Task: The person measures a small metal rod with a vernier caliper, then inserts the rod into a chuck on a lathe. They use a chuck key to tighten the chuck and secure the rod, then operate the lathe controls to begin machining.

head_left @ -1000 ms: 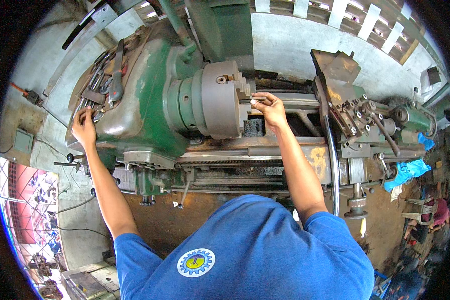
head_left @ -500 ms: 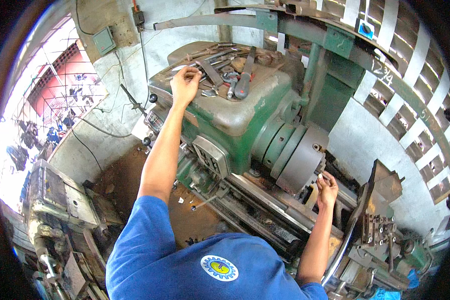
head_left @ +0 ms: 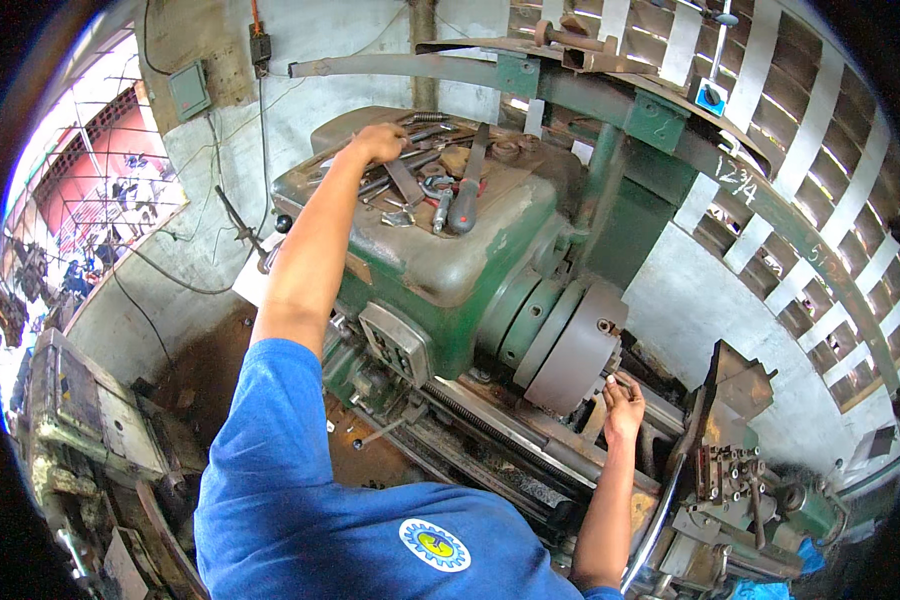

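Note:
My left hand (head_left: 378, 143) is over the pile of hand tools (head_left: 420, 165) on top of the green lathe headstock (head_left: 440, 260). Its fingers curl down at the far side of the pile, and whatever is in them is hidden. Beside it lie a flat metal bar (head_left: 403, 184), a file (head_left: 479, 150) and a grey-handled screwdriver (head_left: 463, 207). At the face of the dark lathe chuck (head_left: 578, 350), my right hand (head_left: 623, 408) has its thumb and fingertips pinched together. They are right by the chuck's jaws, and what they grip is too small to tell.
Below the chuck runs the lathe bed (head_left: 510, 425) with a long lead screw. The tool post (head_left: 732, 475) stands at the right. A curved steel beam (head_left: 590, 82) crosses behind the headstock. Another machine (head_left: 90, 410) stands at the left.
My left hand has reached farther over the tools, its fingers lowering into the pile. My right hand stays at the chuck face. The whole view has shifted slightly.

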Demonstrator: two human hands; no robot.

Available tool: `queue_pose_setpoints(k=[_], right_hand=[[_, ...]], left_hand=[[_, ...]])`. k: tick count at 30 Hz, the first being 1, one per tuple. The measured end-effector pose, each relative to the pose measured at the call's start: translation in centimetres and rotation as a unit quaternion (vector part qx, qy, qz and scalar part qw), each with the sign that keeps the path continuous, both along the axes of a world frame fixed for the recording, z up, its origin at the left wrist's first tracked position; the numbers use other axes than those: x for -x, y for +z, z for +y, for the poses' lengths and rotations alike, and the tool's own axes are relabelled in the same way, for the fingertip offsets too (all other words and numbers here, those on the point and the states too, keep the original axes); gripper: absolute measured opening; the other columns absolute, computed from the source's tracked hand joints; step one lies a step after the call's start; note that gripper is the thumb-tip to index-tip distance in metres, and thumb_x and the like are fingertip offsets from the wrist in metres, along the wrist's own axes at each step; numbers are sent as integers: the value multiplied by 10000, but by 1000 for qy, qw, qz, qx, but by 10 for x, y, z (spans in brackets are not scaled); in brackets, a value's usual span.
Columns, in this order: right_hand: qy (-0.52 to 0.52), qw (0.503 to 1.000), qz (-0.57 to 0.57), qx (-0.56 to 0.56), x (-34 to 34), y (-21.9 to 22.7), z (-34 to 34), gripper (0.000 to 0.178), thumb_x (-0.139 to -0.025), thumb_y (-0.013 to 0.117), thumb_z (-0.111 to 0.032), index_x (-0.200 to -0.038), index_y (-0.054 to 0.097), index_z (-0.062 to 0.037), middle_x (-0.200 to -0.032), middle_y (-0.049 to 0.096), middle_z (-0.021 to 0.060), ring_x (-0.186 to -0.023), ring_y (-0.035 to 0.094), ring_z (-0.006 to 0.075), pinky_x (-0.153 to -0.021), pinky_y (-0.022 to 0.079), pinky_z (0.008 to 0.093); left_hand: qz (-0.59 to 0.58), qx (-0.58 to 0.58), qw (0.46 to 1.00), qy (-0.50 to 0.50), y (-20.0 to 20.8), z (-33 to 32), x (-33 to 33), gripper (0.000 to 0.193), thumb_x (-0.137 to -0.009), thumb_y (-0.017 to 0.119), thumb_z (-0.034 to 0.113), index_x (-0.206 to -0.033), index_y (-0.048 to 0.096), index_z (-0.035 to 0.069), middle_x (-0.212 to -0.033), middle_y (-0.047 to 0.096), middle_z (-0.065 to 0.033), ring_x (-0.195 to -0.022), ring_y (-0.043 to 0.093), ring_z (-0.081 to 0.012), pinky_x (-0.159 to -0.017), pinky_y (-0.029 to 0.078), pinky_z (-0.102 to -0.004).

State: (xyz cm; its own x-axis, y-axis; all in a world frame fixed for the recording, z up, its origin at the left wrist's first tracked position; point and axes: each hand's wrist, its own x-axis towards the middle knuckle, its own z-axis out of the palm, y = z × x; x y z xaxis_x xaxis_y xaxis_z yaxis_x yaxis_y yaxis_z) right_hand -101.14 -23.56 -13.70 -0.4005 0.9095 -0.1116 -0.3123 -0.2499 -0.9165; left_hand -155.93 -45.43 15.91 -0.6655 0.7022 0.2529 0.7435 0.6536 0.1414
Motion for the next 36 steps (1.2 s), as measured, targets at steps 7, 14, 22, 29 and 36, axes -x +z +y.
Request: queue_pose_setpoints(k=[7,14,22,29,36], right_hand=[[10,1000,-24,-3,-2,3,-3,373,-897,732,-48,-1226,565,9,-1124,642,134,-1056,618,208,-940,503,348],[17,1000,-14,-6,-2,5,-6,324,-905,720,-56,-1199,589,-18,-1055,666,99,-971,622,172,-884,506,329],[-6,1000,-16,-10,1,1,-5,303,-890,746,-73,-1156,606,-30,-956,670,56,-842,622,129,-766,520,292],[13,999,-34,-1,-2,5,-2,311,-910,713,-57,-1177,558,-16,-1061,663,101,-931,647,183,-826,537,319],[-15,1000,2,1,1,11,-10,369,-878,761,-106,-1181,573,-15,-1093,665,121,-993,641,194,-835,540,332]], left_hand=[[1,172,984,44,11,29,-40,728,-836,653,584,-1292,630,17,-1389,568,-205,-1290,537,-341,-1077,427,-429],[7,201,978,62,-13,44,-19,585,-910,579,533,-1197,690,36,-1284,647,-182,-1200,608,-316,-994,477,-435],[-36,170,982,70,-26,49,33,488,-824,738,396,-1173,707,56,-1279,658,-150,-1215,606,-334,-992,489,-466],[120,-58,981,144,-3,32,27,405,-883,631,304,-1094,684,-37,-1139,681,-257,-1089,660,-410,-910,532,-474],[193,-362,901,141,61,-7,24,526,-998,439,461,-1186,636,11,-1142,658,-281,-1091,634,-427,-917,498,-514]])
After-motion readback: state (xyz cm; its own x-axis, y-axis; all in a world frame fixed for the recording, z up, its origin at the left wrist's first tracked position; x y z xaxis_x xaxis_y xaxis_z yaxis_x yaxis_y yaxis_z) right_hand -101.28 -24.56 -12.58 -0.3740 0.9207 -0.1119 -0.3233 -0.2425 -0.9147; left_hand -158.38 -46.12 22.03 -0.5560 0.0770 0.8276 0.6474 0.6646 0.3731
